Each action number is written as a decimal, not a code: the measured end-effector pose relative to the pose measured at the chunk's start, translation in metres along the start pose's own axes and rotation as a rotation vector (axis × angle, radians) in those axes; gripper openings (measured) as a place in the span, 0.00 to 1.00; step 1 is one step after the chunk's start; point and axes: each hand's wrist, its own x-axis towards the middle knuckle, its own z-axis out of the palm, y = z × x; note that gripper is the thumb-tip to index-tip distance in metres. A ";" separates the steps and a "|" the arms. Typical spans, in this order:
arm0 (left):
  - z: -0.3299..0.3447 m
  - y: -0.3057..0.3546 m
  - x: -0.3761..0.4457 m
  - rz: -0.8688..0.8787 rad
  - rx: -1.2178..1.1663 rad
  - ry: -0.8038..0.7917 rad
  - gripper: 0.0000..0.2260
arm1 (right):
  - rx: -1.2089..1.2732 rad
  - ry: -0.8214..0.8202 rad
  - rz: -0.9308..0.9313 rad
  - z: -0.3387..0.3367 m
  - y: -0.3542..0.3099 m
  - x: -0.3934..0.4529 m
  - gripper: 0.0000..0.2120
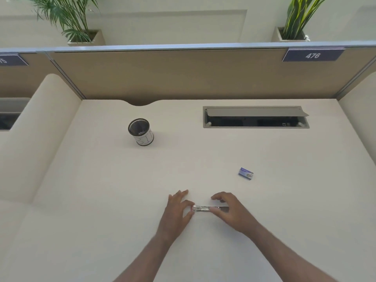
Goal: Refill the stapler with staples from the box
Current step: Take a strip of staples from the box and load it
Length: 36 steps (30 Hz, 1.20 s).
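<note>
A slim metal stapler [203,209] lies flat on the cream desk [101,200], long side left to right, its shiny rail showing on top. My right hand [230,210] covers its right half, thumb and fingers closed around the body. My left hand [178,206] rests beside the stapler's left end with fingers spread, thumb and forefinger touching that tip. A small blue staple box [245,173] sits closed on the desk, further back and to the right of both hands.
A black mesh cup [140,132] with a white paper label stands at the back left. A recessed cable tray [255,118] with its lid raised is at the back right. Tan partition panels [183,74] wall in the desk on three sides.
</note>
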 end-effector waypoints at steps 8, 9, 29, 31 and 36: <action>-0.005 0.000 0.001 -0.005 0.047 -0.041 0.12 | -0.159 0.342 0.100 -0.061 0.011 0.026 0.10; -0.005 0.000 0.000 -0.004 0.053 -0.042 0.12 | -0.192 0.362 0.115 -0.067 0.014 0.028 0.12; -0.020 0.031 0.016 -0.300 -0.418 0.114 0.08 | -0.240 0.256 0.154 -0.066 0.008 0.040 0.13; -0.020 0.045 0.021 -0.308 -0.503 0.108 0.07 | -0.250 0.197 0.080 -0.056 -0.002 0.035 0.13; -0.021 0.076 0.026 -0.326 -0.667 0.150 0.03 | -0.248 0.096 -0.004 -0.027 -0.031 0.020 0.12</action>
